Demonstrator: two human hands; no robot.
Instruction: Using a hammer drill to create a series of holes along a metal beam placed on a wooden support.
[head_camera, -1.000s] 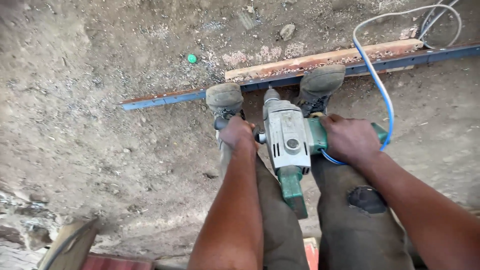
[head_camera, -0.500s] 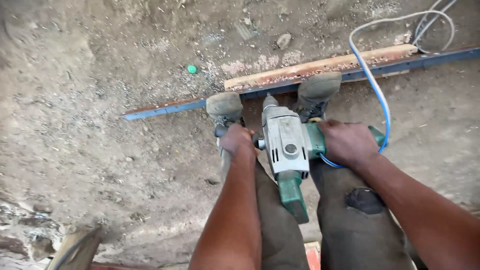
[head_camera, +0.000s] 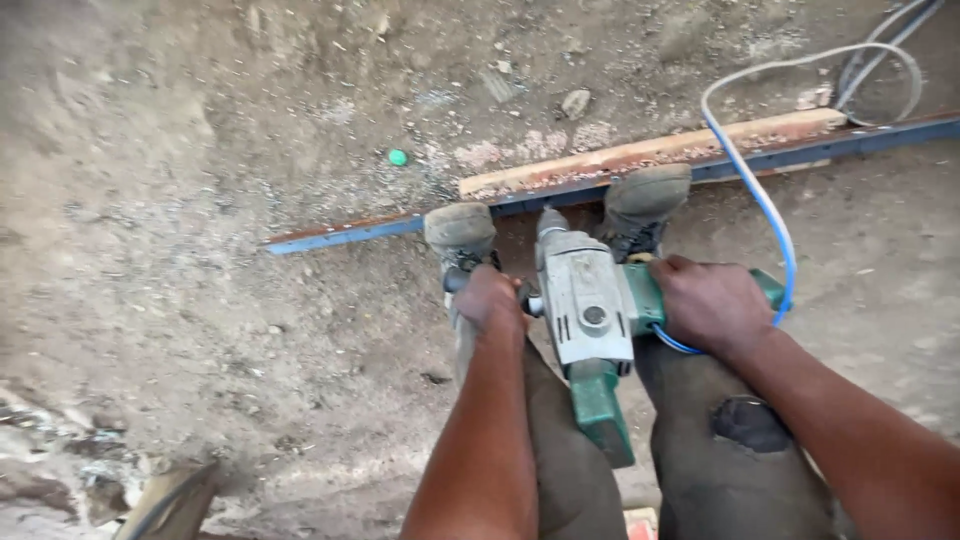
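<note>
Outdoors | dirt ground (head_camera: 180, 250) | left hand (head_camera: 488, 300), right hand (head_camera: 712, 305) closed on drill (head_camera: 588, 300) handles | over steel bar (head_camera: 340, 236)

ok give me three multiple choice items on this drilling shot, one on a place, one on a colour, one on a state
1. Where do the two boots stand?
A. on the blue metal bar
B. on a ladder
C. in water

2. What colour is the cable running to the drill?
A. red
B. blue
C. yellow

3. How is the drill held?
A. by the left hand alone
B. by the right hand alone
C. by both hands

Answers: 1 A, both toes rest on the bar beside the wooden plank; 2 B, a blue cable loops from the green handle; 3 C, one hand grips each side handle.
</note>
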